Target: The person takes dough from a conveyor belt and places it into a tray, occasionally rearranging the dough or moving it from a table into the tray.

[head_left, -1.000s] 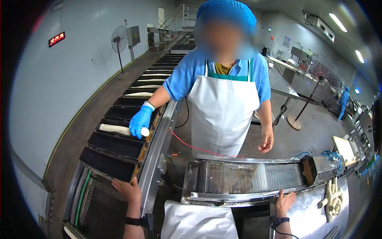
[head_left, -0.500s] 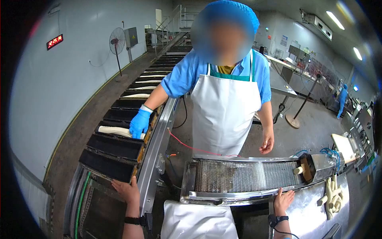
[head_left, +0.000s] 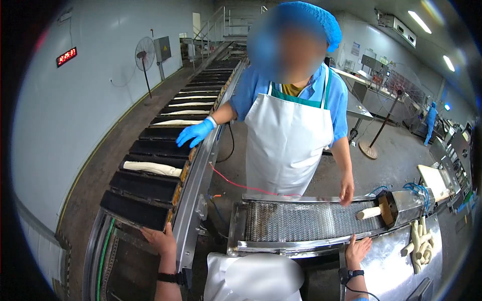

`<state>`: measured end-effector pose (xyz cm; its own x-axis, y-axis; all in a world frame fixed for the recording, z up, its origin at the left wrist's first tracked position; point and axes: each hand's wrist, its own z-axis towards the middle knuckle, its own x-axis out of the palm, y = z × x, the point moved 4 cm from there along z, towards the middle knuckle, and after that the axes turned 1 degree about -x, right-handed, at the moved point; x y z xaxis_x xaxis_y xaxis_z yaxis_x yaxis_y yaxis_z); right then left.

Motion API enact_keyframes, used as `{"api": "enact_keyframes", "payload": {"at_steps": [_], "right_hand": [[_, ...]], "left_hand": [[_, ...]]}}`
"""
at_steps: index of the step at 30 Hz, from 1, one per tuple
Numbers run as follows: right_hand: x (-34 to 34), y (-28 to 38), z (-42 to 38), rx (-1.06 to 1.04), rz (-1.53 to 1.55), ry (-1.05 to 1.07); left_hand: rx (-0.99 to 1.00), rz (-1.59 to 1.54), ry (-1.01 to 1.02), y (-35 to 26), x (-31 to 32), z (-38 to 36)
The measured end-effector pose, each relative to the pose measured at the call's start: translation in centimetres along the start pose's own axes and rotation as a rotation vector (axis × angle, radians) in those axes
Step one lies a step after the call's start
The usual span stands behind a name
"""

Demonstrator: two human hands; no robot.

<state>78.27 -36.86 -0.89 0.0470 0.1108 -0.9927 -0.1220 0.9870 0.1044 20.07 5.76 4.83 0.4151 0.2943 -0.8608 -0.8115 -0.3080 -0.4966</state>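
My left hand [head_left: 161, 242] is at the near end of the closest black baking pan [head_left: 134, 209], fingers stretched out and apart against its edge. My right hand [head_left: 358, 251] lies open along the near rail of a metal mesh conveyor [head_left: 291, 220], holding nothing. A dough roll [head_left: 369, 213] sticks out of the outlet at the conveyor's right end. Several dough pieces [head_left: 420, 246] are piled on the steel table right of my right hand. One long dough strip [head_left: 152, 168] lies in a pan farther up the line.
A co-worker in a white apron [head_left: 288, 143] stands across from me. Their blue-gloved hand [head_left: 196, 133] hovers by the pans; their bare hand [head_left: 346, 190] hangs over the mesh conveyor. A steel rail [head_left: 201, 185] borders the pan line, and a red cable [head_left: 236, 185] runs behind.
The co-worker's gloved hand has left the dough strip and moved up the pan line. Their bare hand is nearer the conveyor. The dough roll extends farther left. My hands stay nearly still.
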Motion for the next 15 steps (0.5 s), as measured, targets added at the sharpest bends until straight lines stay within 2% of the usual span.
{"api": "enact_keyframes", "payload": {"at_steps": [3, 15], "right_hand": [[0.2, 0.0, 0.3, 0.016, 0.013, -0.023], [-0.7, 0.6, -0.3, 0.04, -0.03, 0.009]], "left_hand": [[0.035, -0.039, -0.059, -0.1, -0.3, -0.2], [-0.005, -0.033, -0.028, 1.0, -0.9, -0.5]]}}
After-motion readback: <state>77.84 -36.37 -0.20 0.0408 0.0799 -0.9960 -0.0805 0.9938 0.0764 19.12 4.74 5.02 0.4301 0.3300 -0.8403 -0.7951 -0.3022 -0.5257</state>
